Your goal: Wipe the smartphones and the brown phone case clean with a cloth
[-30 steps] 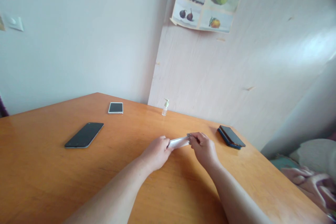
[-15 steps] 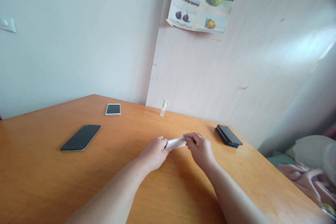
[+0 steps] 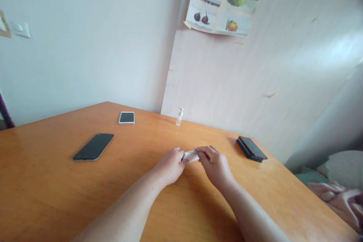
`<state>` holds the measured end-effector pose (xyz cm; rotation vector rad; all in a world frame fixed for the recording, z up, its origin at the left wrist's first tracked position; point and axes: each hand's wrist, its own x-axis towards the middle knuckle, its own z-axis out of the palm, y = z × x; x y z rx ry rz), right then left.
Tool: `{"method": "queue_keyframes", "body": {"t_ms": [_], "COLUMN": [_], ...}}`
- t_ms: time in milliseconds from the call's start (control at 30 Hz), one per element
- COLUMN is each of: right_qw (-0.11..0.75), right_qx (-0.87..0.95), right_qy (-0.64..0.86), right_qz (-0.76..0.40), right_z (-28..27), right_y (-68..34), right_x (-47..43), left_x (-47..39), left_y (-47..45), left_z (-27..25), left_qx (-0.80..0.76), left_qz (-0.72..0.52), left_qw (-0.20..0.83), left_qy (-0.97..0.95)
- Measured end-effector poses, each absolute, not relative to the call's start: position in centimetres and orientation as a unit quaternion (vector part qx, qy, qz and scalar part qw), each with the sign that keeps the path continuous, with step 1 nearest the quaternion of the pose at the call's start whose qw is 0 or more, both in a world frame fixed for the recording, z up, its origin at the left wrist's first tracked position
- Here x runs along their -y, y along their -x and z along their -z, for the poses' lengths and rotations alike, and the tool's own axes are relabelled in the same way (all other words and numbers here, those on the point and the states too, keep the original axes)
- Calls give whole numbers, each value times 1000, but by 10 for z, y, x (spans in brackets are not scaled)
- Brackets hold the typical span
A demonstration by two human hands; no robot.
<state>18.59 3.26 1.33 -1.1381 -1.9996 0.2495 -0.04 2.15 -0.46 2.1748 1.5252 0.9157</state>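
Between my two hands is a thin, flat, white phone-like object (image 3: pixel 191 155), tilted above the table. My left hand (image 3: pixel 170 165) is closed around its left end, thumb on the near side. At the right end my right hand (image 3: pixel 214 163) pinches the edge, where a bit of greyish, see-through material shows by the fingertips. Fingers cover both ends, so its exact kind cannot be made out.
On the wooden table (image 3: pixel 119 196) lie a large dark phone (image 3: pixel 94 146) at left and a white-framed phone (image 3: pixel 126 118) behind it. A small clear pump bottle (image 3: pixel 179 117) stands near the back edge. Stacked dark phones (image 3: pixel 251 148) lie at right. Pinkish cloth (image 3: pixel 337 200) is beyond the right edge.
My right hand has shifted slightly closer to my left, so less of the white object shows between them. The whole view has swung a little to the left.
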Motion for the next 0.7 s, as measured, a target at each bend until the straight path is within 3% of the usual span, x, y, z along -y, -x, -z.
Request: {"method": "queue_keyframes", "body": {"t_ms": [133,333,567,700], "right_qw": [406,383,435,522], "right_qx": [772,826,733,617], "right_qy": [482,388,513,521], "right_qz": [-79,-142,-104,-276], "right_z": [-10,-9,-13,-21], "right_y": [-195,-171,-203,-212], "right_x": [-40,-21,-46,-49], "left_x": [-23,-21,-21,-23], "left_y": [0,1,1,1], "left_z": [6,3,4,7], "left_qx": [-539,-521,-543,-544], "left_qz": [-318,-319,-310,-313], "left_qw": [164,167,168,166], "left_qy": [-762,-774,-762,-761]}}
